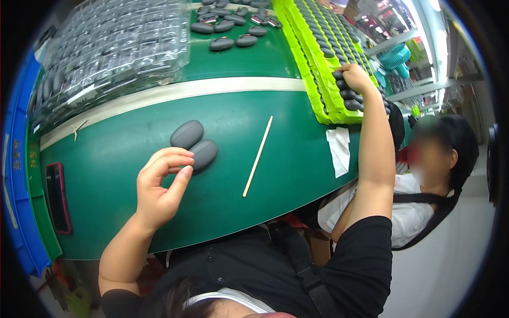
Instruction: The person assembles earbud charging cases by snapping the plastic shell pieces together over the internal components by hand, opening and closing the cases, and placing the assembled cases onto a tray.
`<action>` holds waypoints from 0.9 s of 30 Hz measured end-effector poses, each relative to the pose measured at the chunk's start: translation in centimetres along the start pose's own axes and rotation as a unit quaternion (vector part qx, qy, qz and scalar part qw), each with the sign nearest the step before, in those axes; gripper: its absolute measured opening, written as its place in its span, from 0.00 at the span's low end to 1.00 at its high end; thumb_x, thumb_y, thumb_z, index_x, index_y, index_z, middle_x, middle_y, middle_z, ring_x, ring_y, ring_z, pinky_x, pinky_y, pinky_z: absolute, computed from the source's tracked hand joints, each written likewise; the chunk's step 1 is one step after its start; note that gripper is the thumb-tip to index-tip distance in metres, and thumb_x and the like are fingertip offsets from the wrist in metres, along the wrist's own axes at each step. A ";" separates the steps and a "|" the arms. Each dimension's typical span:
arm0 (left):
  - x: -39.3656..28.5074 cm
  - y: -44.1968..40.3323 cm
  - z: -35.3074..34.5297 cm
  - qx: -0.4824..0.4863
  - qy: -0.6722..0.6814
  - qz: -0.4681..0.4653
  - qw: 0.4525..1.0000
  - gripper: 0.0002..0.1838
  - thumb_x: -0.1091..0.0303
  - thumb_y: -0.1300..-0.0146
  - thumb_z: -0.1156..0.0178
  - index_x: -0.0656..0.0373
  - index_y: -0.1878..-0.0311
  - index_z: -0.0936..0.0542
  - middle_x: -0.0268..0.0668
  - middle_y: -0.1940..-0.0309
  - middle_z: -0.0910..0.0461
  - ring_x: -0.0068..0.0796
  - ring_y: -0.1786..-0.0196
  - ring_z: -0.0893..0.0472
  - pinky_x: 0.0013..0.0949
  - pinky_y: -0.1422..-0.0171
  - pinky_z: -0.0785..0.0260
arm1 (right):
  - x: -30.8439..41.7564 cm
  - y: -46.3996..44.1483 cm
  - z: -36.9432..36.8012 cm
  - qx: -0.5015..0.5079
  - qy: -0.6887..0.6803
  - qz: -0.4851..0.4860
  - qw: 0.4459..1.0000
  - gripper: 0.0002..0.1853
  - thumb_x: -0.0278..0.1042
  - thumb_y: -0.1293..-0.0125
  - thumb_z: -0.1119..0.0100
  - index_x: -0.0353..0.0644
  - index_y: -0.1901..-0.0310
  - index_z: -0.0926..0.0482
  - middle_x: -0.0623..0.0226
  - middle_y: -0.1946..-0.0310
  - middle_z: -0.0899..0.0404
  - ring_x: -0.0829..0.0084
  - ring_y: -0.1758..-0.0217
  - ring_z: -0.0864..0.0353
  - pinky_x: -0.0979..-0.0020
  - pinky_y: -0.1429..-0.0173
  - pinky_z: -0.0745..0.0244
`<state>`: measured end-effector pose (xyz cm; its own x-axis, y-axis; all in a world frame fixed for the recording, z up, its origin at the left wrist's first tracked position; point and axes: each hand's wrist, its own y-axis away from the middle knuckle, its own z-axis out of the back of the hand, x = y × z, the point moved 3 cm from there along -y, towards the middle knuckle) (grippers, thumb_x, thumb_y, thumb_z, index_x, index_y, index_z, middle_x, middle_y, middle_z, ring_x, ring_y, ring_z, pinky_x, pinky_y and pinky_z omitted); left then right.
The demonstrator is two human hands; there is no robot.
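Note:
Two dark grey oval cases lie side by side on the green table: one upper case (186,134) and one lower case (205,153). My left hand (159,183) is at the left edge of the lower one, fingers curved, with a gap between thumb and forefinger; the fingertips touch or nearly touch it. Over to the right, my right hand (356,78) reaches onto a bright green tray (310,79) filled with rows of similar cases. Its fingers are closed around a dark case (338,75) at the tray's near end, partly hidden by the hand.
A thin wooden stick (258,156) and a white cloth (339,151) lie on the table. Stacked clear plastic trays (122,47) stand at the left, more loose cases (221,44) at the back. A phone (58,199) lies by blue bins (21,212). Another person (413,212) sits to the right.

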<state>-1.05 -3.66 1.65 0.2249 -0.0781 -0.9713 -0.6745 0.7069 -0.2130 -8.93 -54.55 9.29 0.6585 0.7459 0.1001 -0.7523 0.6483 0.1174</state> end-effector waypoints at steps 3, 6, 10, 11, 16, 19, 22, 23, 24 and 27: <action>0.1 0.0 0.0 -0.007 -0.007 0.002 1.000 0.07 0.81 0.39 0.46 0.67 0.59 0.21 0.42 0.55 0.23 0.27 0.54 0.21 0.26 0.50 0.28 | 2.5 -1.6 0.4 -0.097 0.116 0.049 0.987 0.17 0.33 0.43 0.50 0.46 0.53 0.17 0.54 0.51 0.20 0.58 0.48 0.22 0.62 0.42 0.28; 0.2 -0.2 -0.2 -0.008 -0.012 -0.009 1.000 0.06 0.82 0.40 0.45 0.67 0.60 0.21 0.42 0.57 0.22 0.27 0.56 0.21 0.27 0.51 0.28 | 11.3 -2.3 -1.7 -0.249 0.055 0.173 0.951 0.19 0.37 0.48 0.38 0.46 0.51 0.19 0.58 0.51 0.20 0.57 0.47 0.22 0.62 0.41 0.28; 0.7 -0.3 0.1 -0.002 -0.049 -0.050 0.998 0.06 0.84 0.42 0.45 0.68 0.63 0.21 0.42 0.61 0.21 0.29 0.60 0.20 0.28 0.54 0.28 | 22.5 -4.6 -8.5 -0.083 -0.033 0.365 0.927 0.31 0.36 0.51 0.31 0.48 0.42 0.27 0.59 0.49 0.22 0.60 0.42 0.25 0.62 0.39 0.30; 0.6 -0.4 0.2 -0.005 -0.054 -0.055 0.997 0.06 0.84 0.42 0.45 0.68 0.63 0.21 0.42 0.62 0.20 0.29 0.61 0.20 0.28 0.54 0.28 | 23.9 -5.4 -9.7 -0.085 -0.017 0.362 0.928 0.31 0.36 0.50 0.31 0.49 0.41 0.28 0.59 0.48 0.22 0.60 0.42 0.25 0.62 0.39 0.30; 0.1 -0.6 0.7 -0.018 -0.059 -0.065 0.996 0.06 0.84 0.44 0.44 0.67 0.64 0.21 0.43 0.64 0.19 0.31 0.63 0.19 0.29 0.56 0.27 | 26.5 -6.0 -9.9 -0.027 -0.016 0.323 0.946 0.26 0.37 0.48 0.30 0.45 0.46 0.24 0.58 0.50 0.21 0.58 0.44 0.23 0.61 0.42 0.29; -0.1 -0.6 0.8 -0.015 -0.058 -0.074 0.995 0.05 0.83 0.44 0.42 0.66 0.65 0.20 0.43 0.65 0.19 0.31 0.63 0.19 0.30 0.56 0.26 | 26.4 -2.9 -8.6 -0.072 -0.198 0.308 0.928 0.24 0.40 0.42 0.34 0.38 0.45 0.25 0.60 0.57 0.18 0.67 0.52 0.19 0.69 0.47 0.26; 0.2 -0.4 0.8 -0.024 -0.029 -0.042 0.998 0.05 0.82 0.44 0.41 0.66 0.64 0.20 0.44 0.64 0.19 0.31 0.62 0.19 0.29 0.56 0.26 | 27.0 4.8 -8.0 0.184 -0.509 0.263 0.799 0.18 0.43 0.32 0.46 0.36 0.52 0.24 0.67 0.63 0.20 0.79 0.63 0.21 0.74 0.55 0.25; 0.4 -0.3 0.8 -0.018 -0.018 -0.028 0.999 0.07 0.81 0.42 0.41 0.67 0.60 0.20 0.43 0.62 0.19 0.29 0.62 0.19 0.28 0.56 0.25 | 26.9 7.4 -8.3 0.240 -0.544 0.259 0.761 0.16 0.42 0.30 0.49 0.36 0.54 0.24 0.68 0.63 0.21 0.79 0.65 0.21 0.75 0.56 0.25; 0.9 0.0 0.5 -0.021 0.027 0.008 0.999 0.11 0.79 0.38 0.43 0.68 0.52 0.23 0.42 0.61 0.19 0.27 0.62 0.19 0.27 0.56 0.25 | 27.1 10.4 -8.1 0.286 -0.548 0.260 0.742 0.16 0.41 0.29 0.49 0.35 0.52 0.26 0.66 0.63 0.21 0.79 0.67 0.21 0.74 0.57 0.24; 1.2 0.5 0.3 -0.013 0.206 0.137 0.969 0.16 0.74 0.35 0.42 0.66 0.45 0.28 0.41 0.61 0.20 0.25 0.62 0.19 0.27 0.59 0.25 | 27.1 16.7 -9.7 0.379 -0.611 0.205 0.664 0.19 0.40 0.29 0.48 0.37 0.43 0.34 0.64 0.64 0.20 0.78 0.68 0.21 0.76 0.62 0.24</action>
<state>-0.90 -3.24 0.38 -0.2619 -0.1680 -0.9504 -0.6872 0.7239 0.0614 -3.87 -22.00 4.34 0.2762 -0.1455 0.9500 -0.9517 -0.1795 0.2492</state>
